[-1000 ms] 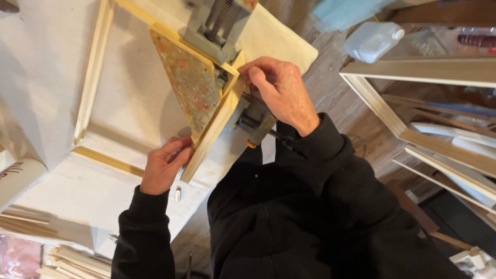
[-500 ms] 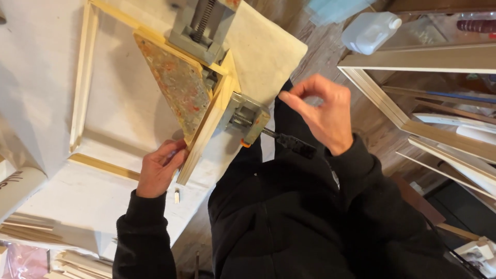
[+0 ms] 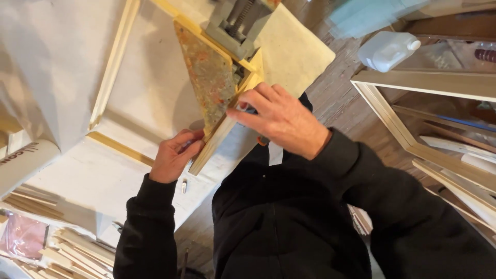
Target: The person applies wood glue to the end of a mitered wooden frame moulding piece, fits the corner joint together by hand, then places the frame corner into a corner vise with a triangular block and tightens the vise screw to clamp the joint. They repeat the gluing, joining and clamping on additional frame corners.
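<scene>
A pale wooden frame [image 3: 111, 67] lies on a white table [image 3: 82, 181], one corner held in a grey metal corner clamp [image 3: 235, 23]. A mottled orange-green triangular plate [image 3: 209, 77] fills that corner. My left hand [image 3: 173, 155] grips the free end of the frame's near moulding strip [image 3: 217, 139]. My right hand [image 3: 281, 119] rests on the same strip near the clamp, fingers pinched on a small dark object that I cannot identify. Both arms wear black sleeves.
A white plastic bottle [image 3: 387, 49] lies on the wooden floor at upper right. Another pale frame [image 3: 413, 82] and stacked mouldings lean at right. Bundles of wooden strips [image 3: 77, 248] sit at lower left. A small screw-like bit [image 3: 184, 186] lies on the table.
My right hand lifted away to the right half a second ago and has come back onto the strip by the clamp. My left hand has stayed on the strip's end.
</scene>
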